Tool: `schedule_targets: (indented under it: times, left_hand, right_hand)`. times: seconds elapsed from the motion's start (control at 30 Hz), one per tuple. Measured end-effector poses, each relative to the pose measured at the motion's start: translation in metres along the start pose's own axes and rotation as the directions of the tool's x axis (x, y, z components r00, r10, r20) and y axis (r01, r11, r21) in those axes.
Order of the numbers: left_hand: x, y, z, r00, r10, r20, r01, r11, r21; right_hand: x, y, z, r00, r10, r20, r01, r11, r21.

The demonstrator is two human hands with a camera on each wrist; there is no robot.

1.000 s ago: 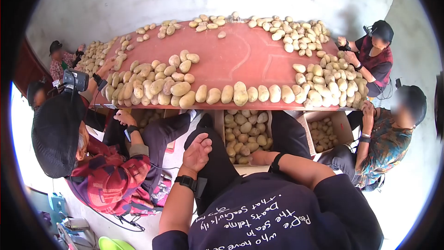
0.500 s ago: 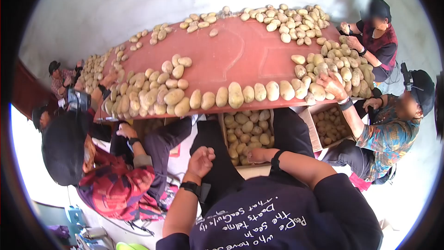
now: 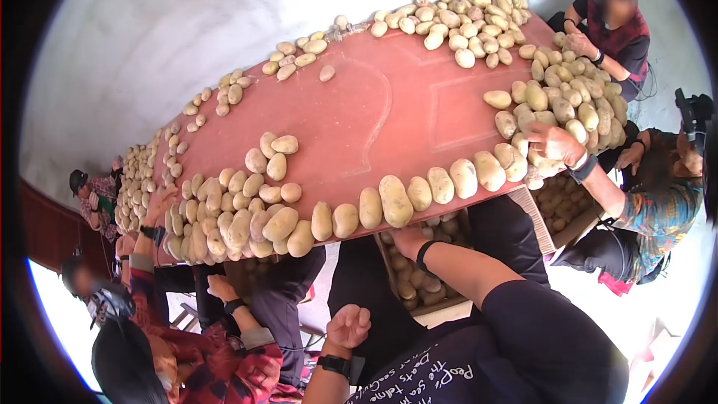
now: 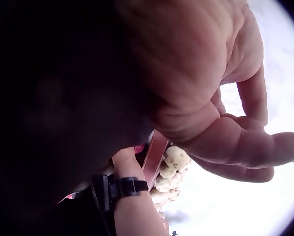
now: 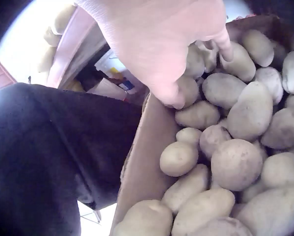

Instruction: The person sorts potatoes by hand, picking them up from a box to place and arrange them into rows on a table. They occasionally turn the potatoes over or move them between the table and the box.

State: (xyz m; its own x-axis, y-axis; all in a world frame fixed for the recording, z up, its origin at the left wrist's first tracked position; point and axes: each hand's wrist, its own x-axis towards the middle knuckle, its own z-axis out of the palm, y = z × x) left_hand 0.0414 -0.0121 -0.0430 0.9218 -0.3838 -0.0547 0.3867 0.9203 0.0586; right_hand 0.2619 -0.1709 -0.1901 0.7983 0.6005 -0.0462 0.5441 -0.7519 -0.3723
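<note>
My left hand (image 3: pixel 349 327) is held over my lap with its fingers loosely bent and nothing in it. The left wrist view shows its palm and fingers (image 4: pixel 255 147) close up. Below the table edge, my right hand (image 3: pixel 410 241) reaches into a cardboard box (image 5: pixel 149 147) filled with potatoes (image 5: pixel 235 164). In the right wrist view the right hand (image 5: pixel 162 42) is spread over potatoes at the box's far end, thumb and fingertips right at them; the palm hides some. A row of potatoes (image 3: pixel 396 200) lines the near table edge.
The red table (image 3: pixel 336 105) carries potato piles at left (image 3: pixel 224 213), right (image 3: pixel 576 97) and back. People sit at both sides; at right a person's hand (image 3: pixel 553 142) touches the pile. Another potato box (image 3: pixel 565 202) stands under the table at right.
My right hand has moved forward to the far end of the box, under the table edge. My left hand has stayed loosely bent over my lap. The head view has tilted.
</note>
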Motion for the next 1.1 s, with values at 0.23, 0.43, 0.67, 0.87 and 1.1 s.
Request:
schedule_targets:
  times: [0.23,0.43,0.67,0.87,1.1]
  left_hand:
    - [-0.009,0.013,0.000,0.997,-0.006,-0.072,0.009,0.999,0.038]
    - [-0.012,0.018,-0.001,0.995,-0.037,-0.089,0.033,0.998,-0.049]
    - [-0.019,0.005,-0.013,0.983,0.146,-0.115,-0.142,0.989,0.044]
    - [0.055,-0.042,0.034,0.905,0.210,-0.371,0.049,0.813,0.581]
    - [0.089,-0.090,0.009,0.943,-0.144,-0.300,0.221,0.944,0.244]
  right_hand:
    - [0.022,-0.021,-0.019,0.890,0.437,0.133,-0.350,0.466,0.812]
    - [0.023,-0.014,-0.016,0.896,0.338,0.287,-0.431,0.516,0.740]
    - [-0.035,-0.011,-0.064,0.998,0.036,0.045,-0.046,0.966,0.255]
    - [-0.115,-0.022,-0.164,0.958,-0.193,0.211,-0.005,0.726,0.687]
    - [-0.153,-0.002,-0.218,0.926,-0.278,0.257,-0.052,0.578,0.815]
